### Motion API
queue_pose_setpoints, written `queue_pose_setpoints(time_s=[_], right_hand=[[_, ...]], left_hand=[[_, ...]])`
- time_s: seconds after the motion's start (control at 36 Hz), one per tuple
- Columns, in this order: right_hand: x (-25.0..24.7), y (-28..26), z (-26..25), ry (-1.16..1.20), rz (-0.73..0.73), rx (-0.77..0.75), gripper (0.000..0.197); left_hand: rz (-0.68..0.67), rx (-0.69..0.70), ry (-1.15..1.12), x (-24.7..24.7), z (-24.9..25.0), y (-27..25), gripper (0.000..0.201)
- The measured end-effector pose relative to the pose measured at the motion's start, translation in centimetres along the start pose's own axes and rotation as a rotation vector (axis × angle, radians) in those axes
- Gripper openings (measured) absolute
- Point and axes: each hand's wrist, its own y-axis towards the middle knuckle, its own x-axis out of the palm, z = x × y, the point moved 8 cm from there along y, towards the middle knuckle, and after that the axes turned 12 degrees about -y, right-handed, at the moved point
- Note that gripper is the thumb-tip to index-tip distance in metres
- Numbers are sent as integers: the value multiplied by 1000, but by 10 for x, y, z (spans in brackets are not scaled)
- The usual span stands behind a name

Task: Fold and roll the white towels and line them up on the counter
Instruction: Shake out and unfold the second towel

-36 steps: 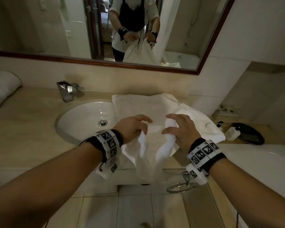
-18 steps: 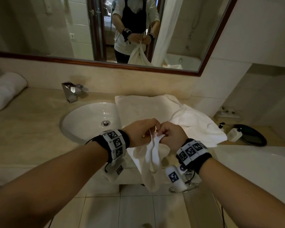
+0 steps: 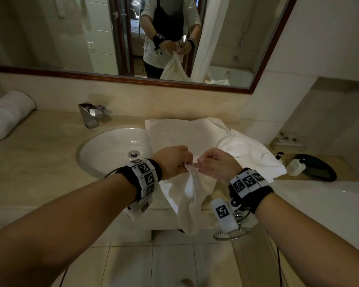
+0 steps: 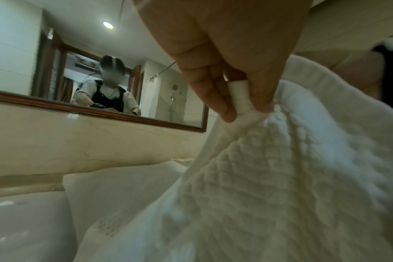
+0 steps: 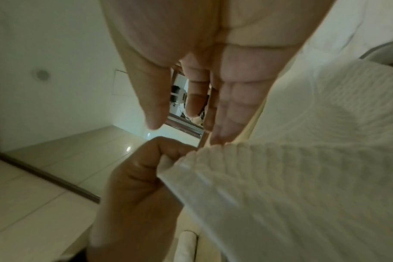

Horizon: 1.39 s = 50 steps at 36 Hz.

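A small white waffle towel (image 3: pixel 190 195) hangs over the counter's front edge, bunched at the top. My left hand (image 3: pixel 186 162) pinches its gathered corners between thumb and fingers; the left wrist view shows that pinch (image 4: pixel 238 109) on the towel (image 4: pixel 280 177). My right hand (image 3: pixel 199 164) sits just to the right of it. In the right wrist view my right hand (image 5: pixel 184 127) has straight fingers and holds nothing, its tips close to the towel's edge (image 5: pixel 280 186). A rolled white towel (image 3: pixel 6 114) lies at the counter's far left.
A flat folded towel (image 3: pixel 180 133) and a crumpled one (image 3: pixel 251 154) lie on the counter behind my hands. The sink (image 3: pixel 112 150) and faucet (image 3: pixel 91 114) are to the left. A soap bottle (image 3: pixel 296 166) and black tray (image 3: pixel 317 166) stand right. A towel ring (image 3: pixel 232 233) hangs below.
My hands came together from apart, joining the towel's two corners. The right hand then let go, so the left hand alone holds the towel.
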Motion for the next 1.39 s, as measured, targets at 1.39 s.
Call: queue_pose_setpoints(time_s=[1.39], right_hand=[[-84, -49, -60, -1648, 87, -387, 30]], left_hand=[[-280, -209, 396, -47, -30, -6, 36]])
